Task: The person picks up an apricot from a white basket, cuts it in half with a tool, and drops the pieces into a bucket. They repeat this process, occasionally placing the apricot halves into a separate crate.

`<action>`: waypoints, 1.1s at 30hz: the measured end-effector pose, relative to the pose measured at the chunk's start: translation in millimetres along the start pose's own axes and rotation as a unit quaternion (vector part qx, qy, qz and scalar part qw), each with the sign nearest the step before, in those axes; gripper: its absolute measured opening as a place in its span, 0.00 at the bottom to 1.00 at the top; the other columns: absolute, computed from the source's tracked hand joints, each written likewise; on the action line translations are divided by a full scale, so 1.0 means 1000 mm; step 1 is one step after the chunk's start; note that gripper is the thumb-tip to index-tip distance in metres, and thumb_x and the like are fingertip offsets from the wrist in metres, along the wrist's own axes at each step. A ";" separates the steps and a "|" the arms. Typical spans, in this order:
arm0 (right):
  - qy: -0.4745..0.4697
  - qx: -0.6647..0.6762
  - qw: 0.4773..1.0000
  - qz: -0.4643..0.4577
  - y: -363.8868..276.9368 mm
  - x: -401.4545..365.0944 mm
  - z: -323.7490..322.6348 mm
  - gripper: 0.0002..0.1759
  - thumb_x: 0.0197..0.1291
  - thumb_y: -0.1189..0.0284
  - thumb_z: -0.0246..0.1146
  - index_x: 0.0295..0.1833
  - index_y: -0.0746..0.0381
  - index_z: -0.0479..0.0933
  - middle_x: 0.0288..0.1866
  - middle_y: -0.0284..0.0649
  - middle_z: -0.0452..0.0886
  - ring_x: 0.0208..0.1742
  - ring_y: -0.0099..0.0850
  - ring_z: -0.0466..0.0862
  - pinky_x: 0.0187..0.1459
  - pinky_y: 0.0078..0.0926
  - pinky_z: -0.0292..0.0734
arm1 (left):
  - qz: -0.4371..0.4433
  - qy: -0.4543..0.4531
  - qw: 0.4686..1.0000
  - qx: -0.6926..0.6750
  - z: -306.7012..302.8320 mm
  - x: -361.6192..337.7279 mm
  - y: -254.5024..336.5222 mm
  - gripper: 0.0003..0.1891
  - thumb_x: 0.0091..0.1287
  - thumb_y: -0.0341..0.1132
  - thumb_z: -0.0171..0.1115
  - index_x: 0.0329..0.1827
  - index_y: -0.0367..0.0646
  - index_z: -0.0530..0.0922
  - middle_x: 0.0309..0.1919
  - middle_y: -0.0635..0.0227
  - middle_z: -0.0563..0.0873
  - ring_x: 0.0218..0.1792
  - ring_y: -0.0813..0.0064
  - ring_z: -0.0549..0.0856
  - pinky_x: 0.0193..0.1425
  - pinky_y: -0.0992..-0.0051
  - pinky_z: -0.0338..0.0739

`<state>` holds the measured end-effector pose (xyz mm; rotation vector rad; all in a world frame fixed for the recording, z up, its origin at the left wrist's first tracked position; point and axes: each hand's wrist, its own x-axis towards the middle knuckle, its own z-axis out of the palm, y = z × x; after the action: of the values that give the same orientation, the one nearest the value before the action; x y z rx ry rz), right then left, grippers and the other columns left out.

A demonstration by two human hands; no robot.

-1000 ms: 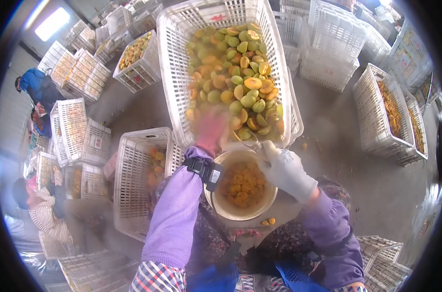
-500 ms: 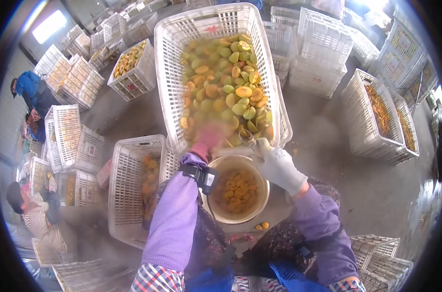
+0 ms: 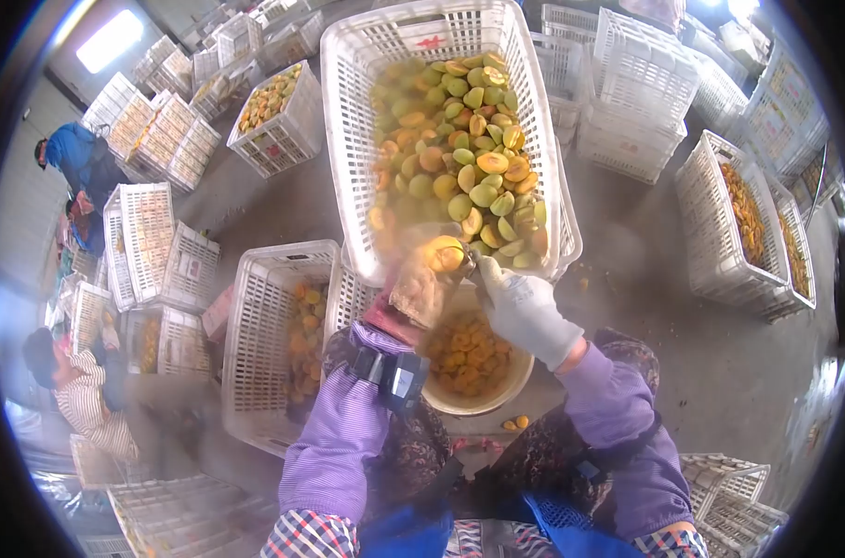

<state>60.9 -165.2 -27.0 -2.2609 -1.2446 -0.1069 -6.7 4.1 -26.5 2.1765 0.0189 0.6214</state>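
My left hand (image 3: 415, 296), in a worn pinkish glove, grips a yellow peach half (image 3: 443, 254) with its cut face showing. Just to the right, my right hand (image 3: 531, 318) wears a white glove and is closed around a small metal looped tool (image 3: 468, 264). The tool's end is right at the edge of the fruit. Both hands are above the near end of a large white crate (image 3: 337, 158) heaped with green and yellow peach halves (image 3: 478, 139). Below them stands a round pale bucket (image 3: 526, 377) with orange-yellow fruit pieces (image 3: 469, 358) in it, partly hidden by my left hand.
Left of the bucket, a white crate (image 3: 239, 344) holds more fruit. Two filled crates (image 3: 734, 242) stand at the right, and stacked crates (image 3: 632, 102) behind. Loose fruit pieces (image 3: 515, 423) lie on the floor. Two people (image 3: 92, 400) (image 3: 78, 158) are at the far left.
My left hand has come up from the fruit in the crate, now with a peach half held against the tool. My right hand keeps the tool. The whole view has shifted slightly.
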 end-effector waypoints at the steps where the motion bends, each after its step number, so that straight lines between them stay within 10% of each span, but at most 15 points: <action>1: -0.003 -0.007 1.000 0.004 -0.002 -0.001 0.005 0.14 0.64 0.69 0.58 0.51 0.65 0.70 0.26 0.45 0.81 0.27 0.46 0.83 0.28 0.41 0.76 | -0.004 0.008 1.000 -0.016 0.000 -0.004 -0.001 0.15 0.67 0.21 0.55 0.57 0.35 0.74 0.46 0.62 0.83 0.46 0.71 0.84 0.52 0.74 0.81; 14: -0.024 -0.028 0.999 0.008 -0.014 0.014 0.018 0.10 0.64 0.71 0.56 0.46 0.65 0.70 0.24 0.46 0.80 0.24 0.45 0.82 0.25 0.41 0.75 | -0.227 0.009 0.891 -0.392 -0.024 -0.009 -0.006 0.13 0.71 0.27 0.49 0.55 0.35 0.74 0.45 0.60 0.82 0.46 0.71 0.82 0.52 0.75 0.79; 18: -0.026 -0.046 0.999 -0.003 -0.012 0.011 0.026 0.15 0.61 0.73 0.57 0.52 0.68 0.70 0.25 0.45 0.80 0.25 0.45 0.83 0.26 0.41 0.76 | -0.001 0.085 0.996 -0.004 -0.015 -0.022 0.000 0.12 0.71 0.28 0.48 0.54 0.36 0.74 0.44 0.60 0.81 0.46 0.72 0.82 0.53 0.75 0.78; 21: -0.045 -0.184 0.979 -0.078 -0.009 -0.001 0.033 0.20 0.58 0.74 0.57 0.55 0.71 0.69 0.27 0.46 0.80 0.27 0.45 0.83 0.28 0.40 0.76 | 0.061 -0.027 0.956 0.284 -0.013 -0.038 -0.031 0.19 0.74 0.38 0.50 0.62 0.37 0.69 0.54 0.61 0.79 0.55 0.71 0.79 0.61 0.73 0.76; 23: -0.035 -0.135 0.987 -0.075 -0.011 -0.005 0.032 0.21 0.60 0.73 0.56 0.57 0.73 0.68 0.29 0.43 0.81 0.27 0.38 0.83 0.28 0.34 0.77 | -0.151 -0.040 0.986 0.055 -0.016 -0.021 -0.015 0.20 0.74 0.40 0.52 0.63 0.37 0.69 0.55 0.63 0.78 0.54 0.72 0.78 0.60 0.72 0.76; 25: -0.045 -0.075 0.994 -0.070 -0.009 -0.004 0.031 0.20 0.60 0.73 0.56 0.56 0.72 0.68 0.29 0.43 0.81 0.27 0.37 0.84 0.28 0.32 0.78 | -0.449 -0.030 0.811 -0.374 -0.019 0.026 0.021 0.14 0.72 0.35 0.56 0.54 0.36 0.72 0.46 0.66 0.80 0.42 0.77 0.80 0.50 0.73 0.79; 33: -0.011 0.180 0.983 0.026 -0.016 0.011 0.020 0.10 0.59 0.73 0.59 0.42 0.67 0.68 0.25 0.51 0.79 0.31 0.49 0.83 0.32 0.43 0.76 | -0.312 0.002 0.787 -0.532 -0.019 0.009 -0.013 0.18 0.73 0.46 0.53 0.52 0.38 0.74 0.41 0.63 0.82 0.38 0.72 0.83 0.43 0.71 0.82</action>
<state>49.9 -140.1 -33.8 -1.9827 -1.1126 0.1530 -5.1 28.5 -22.5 0.9511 0.3053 0.1422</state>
